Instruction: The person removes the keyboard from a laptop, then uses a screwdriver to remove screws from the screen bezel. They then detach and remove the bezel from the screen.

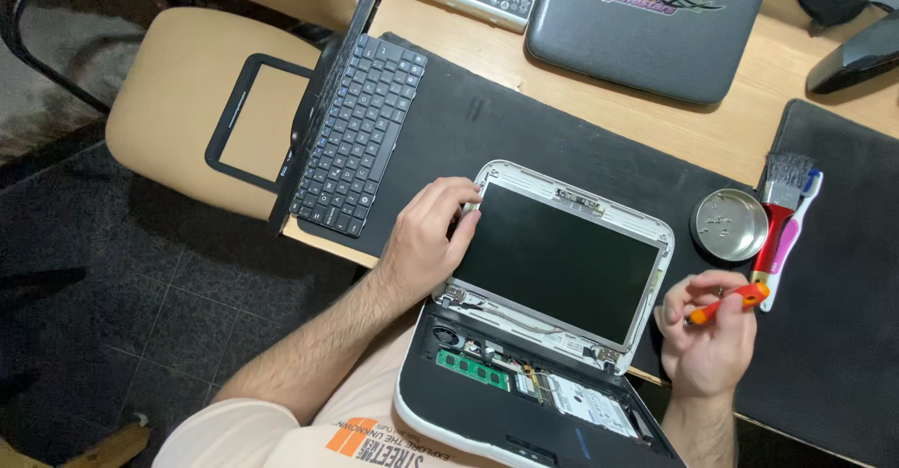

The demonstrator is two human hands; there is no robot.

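A small white laptop lies opened up in front of me, its screen bezel off and the dark panel bare. Its base has the keyboard removed, showing a green memory stick and circuit boards. My left hand rests on the left edge of the screen frame, fingers touching the top left corner. My right hand is to the right of the screen, holding a small orange-handled screwdriver in its fingers.
A round metal dish with small screws and a red-handled brush lie right of the laptop. A loose black keyboard and black screen bezel lie at left, the bezel on a tan chair seat. A closed dark laptop sits behind.
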